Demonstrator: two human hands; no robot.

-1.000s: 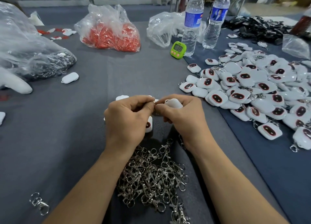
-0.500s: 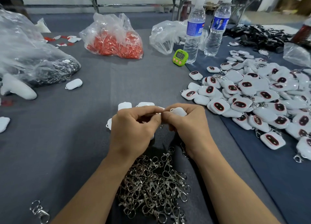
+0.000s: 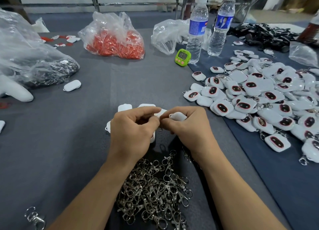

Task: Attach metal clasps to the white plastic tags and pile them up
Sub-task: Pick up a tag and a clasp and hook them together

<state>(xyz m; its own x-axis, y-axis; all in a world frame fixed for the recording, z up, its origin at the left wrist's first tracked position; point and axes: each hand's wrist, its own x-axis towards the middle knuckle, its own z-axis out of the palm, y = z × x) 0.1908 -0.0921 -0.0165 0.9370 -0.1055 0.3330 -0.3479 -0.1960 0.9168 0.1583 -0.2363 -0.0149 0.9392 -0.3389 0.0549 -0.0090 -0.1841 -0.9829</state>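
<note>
My right hand (image 3: 189,128) grips a white plastic tag (image 3: 178,116) at the middle of the grey table. My left hand (image 3: 133,131) meets it fingertip to fingertip and pinches something small at the tag's loop; the piece is mostly hidden, likely a metal clasp. Several loose white tags (image 3: 125,107) lie just behind and under my hands. A heap of metal clasps (image 3: 155,190) lies between my forearms. A big pile of finished tags (image 3: 259,98) with dark red-rimmed ovals spreads at the right.
A bag of red parts (image 3: 114,40), a clear bag (image 3: 167,34), two water bottles (image 3: 196,27), a green timer (image 3: 182,57) stand at the back. A large bag of metal parts (image 3: 34,64) lies left; a stray tag (image 3: 72,85) and a clasp (image 3: 34,217) lie apart.
My hands stay together on the tag with only small finger movements. The view has tilted, so everything sits slightly lower in the frame.
</note>
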